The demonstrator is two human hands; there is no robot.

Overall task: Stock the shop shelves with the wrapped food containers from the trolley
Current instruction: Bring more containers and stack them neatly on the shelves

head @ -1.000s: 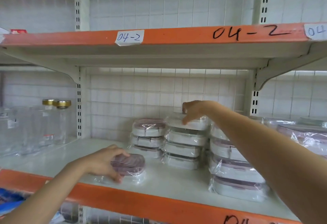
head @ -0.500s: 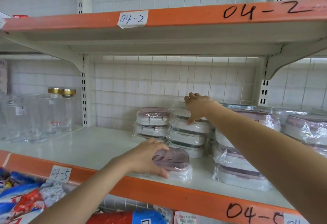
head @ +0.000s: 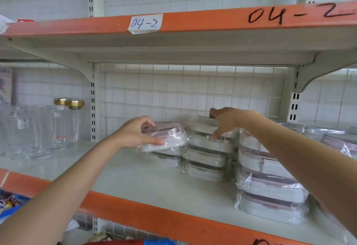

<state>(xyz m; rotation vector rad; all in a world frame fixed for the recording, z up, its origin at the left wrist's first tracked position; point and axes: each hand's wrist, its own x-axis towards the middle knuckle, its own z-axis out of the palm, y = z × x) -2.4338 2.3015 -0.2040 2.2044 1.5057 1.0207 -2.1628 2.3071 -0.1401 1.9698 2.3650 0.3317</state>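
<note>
Up at shelf level, the left hand (head: 135, 134) grips a wrapped food container (head: 166, 138), its fingers (head: 149, 123) curled over the lid and the thumb pressed along the near edge. The container is a rounded pale box with a dusky pink lid, sealed in crinkled clear film. It sits tilted atop the left stack (head: 168, 157) at the back of the middle shelf (head: 154, 184). The right hand (head: 227, 121) reaches to the top of the middle stack (head: 206, 159), fingers pinching the film of its uppermost container (head: 204, 123). A taller stack (head: 268, 184) of larger wrapped boxes stands just beside it, under the right forearm. Clear glass jars (head: 38, 128), 2 with gold lids, fill the neighbouring bay. Overhead, the orange shelf edge (head: 202, 22) carries a paper label (head: 144, 23) reading "04-2".
</note>
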